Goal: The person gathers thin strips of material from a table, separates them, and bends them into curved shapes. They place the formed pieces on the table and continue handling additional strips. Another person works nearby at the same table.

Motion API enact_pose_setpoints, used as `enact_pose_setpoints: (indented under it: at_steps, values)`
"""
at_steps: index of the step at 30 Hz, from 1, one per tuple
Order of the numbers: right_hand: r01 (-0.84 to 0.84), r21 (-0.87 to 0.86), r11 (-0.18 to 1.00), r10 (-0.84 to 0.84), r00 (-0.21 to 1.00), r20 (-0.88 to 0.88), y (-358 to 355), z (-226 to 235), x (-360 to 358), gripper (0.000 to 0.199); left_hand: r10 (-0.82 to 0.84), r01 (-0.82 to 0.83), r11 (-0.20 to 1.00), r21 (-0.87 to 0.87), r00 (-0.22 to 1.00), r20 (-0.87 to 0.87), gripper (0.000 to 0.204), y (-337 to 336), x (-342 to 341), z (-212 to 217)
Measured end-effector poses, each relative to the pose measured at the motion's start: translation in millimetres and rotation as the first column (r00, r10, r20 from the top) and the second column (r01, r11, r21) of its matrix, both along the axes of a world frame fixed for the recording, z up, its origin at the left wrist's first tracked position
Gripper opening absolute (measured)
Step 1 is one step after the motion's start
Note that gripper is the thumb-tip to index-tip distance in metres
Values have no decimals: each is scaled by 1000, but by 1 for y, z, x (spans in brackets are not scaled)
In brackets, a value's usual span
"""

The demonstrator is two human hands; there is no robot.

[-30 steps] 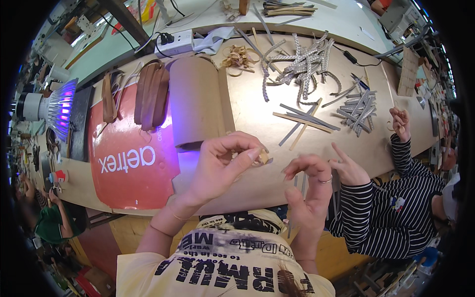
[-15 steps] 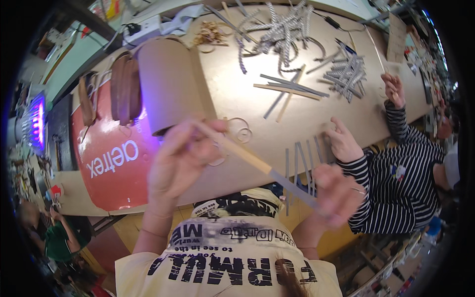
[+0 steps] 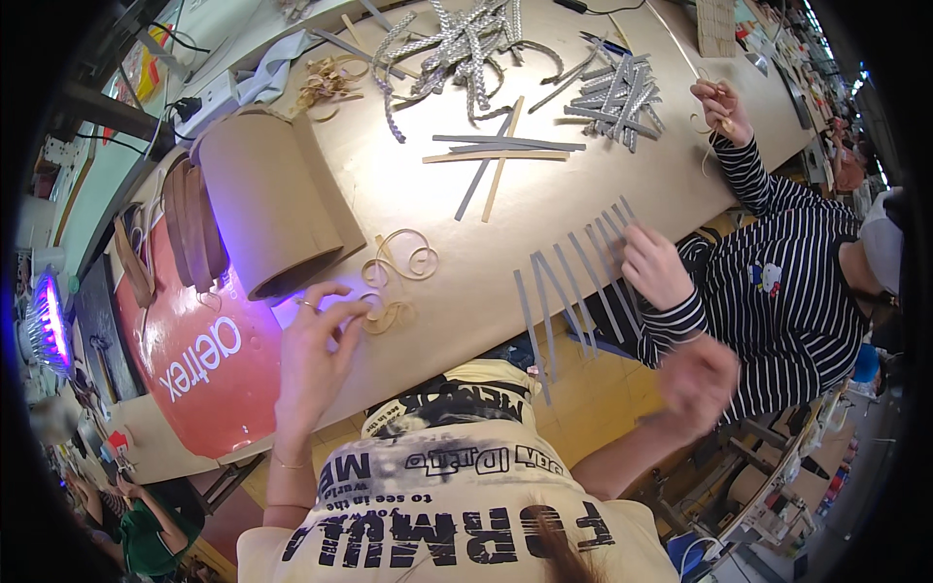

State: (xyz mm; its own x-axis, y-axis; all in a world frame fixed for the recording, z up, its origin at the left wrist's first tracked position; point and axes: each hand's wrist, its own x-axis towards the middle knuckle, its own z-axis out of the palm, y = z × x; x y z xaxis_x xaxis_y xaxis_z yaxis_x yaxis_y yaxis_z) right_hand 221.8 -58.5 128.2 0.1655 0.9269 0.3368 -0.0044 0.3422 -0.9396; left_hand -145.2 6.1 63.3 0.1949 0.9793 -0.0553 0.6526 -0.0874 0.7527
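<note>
My left hand [image 3: 319,350] is over the near edge of the table, below the brown roll, thumb and fingertips pinched together at a thin pale curled strip [image 3: 373,305]. More thin curls [image 3: 413,260] lie just beyond these fingertips. My right hand [image 3: 698,385] is off the table at the right, beside the other person's striped sleeve; motion smears its fingers. Between my hands, several narrow grey strips [image 3: 573,287] lie side by side over the table's near edge, their ends hanging down.
A co-worker's hand [image 3: 657,267] is at the grey strips, the other hand [image 3: 723,109] raised farther off. Crossed grey and tan strips [image 3: 505,148] lie mid-table. Silvery braided cords [image 3: 457,49] and a pile of short pieces [image 3: 618,102] lie beyond. The large brown roll [image 3: 277,199] stands left.
The tan and grey strip stretched between my hands is no longer there. My hands have moved apart, the right one outward to the right. The view has shifted.
</note>
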Motion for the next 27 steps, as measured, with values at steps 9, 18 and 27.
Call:
enact_pose_setpoints:
  at_steps: [9,18,27]
  values:
    - [-77,-645,760,19,995,-96,17,-94,-98,66,-195,176,968,177,976,96,36,-6,44,-10]
    - [182,-629,756,-91,980,175,22,-127,-104,68,-538,574,792,207,817,-205,51,19,108,-70]
    - [201,-637,744,-31,963,267,22,-121,-102,70,-521,577,786,223,812,-264,60,10,108,-68]
